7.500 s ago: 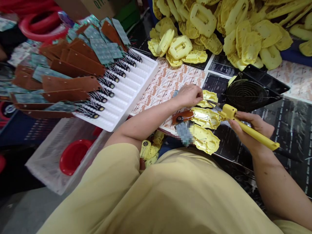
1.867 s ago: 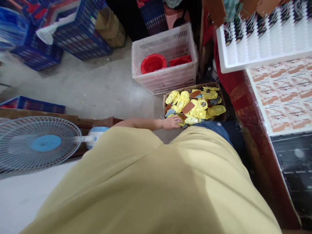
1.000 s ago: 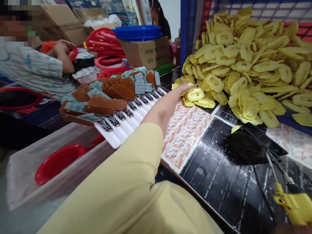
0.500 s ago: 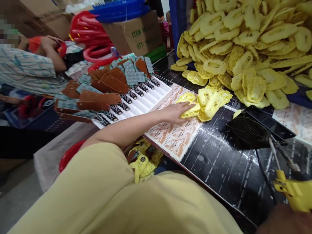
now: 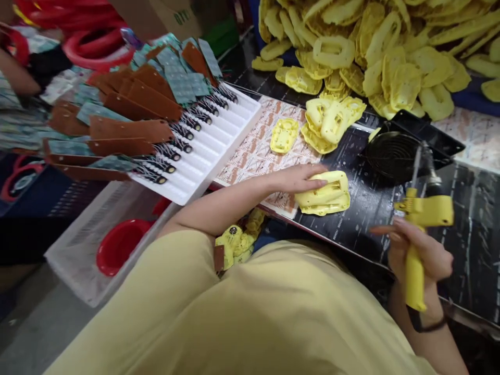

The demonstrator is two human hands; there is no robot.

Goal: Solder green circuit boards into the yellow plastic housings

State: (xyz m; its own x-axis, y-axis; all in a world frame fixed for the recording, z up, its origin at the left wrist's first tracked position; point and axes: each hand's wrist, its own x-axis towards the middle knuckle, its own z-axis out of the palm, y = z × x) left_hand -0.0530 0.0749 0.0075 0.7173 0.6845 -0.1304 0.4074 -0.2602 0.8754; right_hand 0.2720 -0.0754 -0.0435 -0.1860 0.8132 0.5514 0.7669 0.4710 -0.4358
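My left hand [image 5: 302,178] grips a yellow plastic shell [image 5: 326,195] with an oblong opening, held low over the front of the black table; its layered edge may be a second shell. In my right hand [image 5: 424,250] is a yellow pistol-grip soldering gun [image 5: 414,276], its metal tip pointing away from me. Behind the left hand, a single shell [image 5: 284,135] lies hollow side up on a patterned sheet [image 5: 250,151]. Beside it rests a small heap of shells [image 5: 330,122].
A large pile of yellow shells [image 5: 390,52] fills the back right. A black round-grilled stand [image 5: 392,156] sits on the table. At left, a white foam tray [image 5: 219,146] carries wired boards and brown plates. Below it, a clear bin [image 5: 78,265] contains red parts.
My left hand has drawn a shell from the heap toward me, leaving one on the sheet. My right hand has come up and inward with the soldering gun. The view has shifted.
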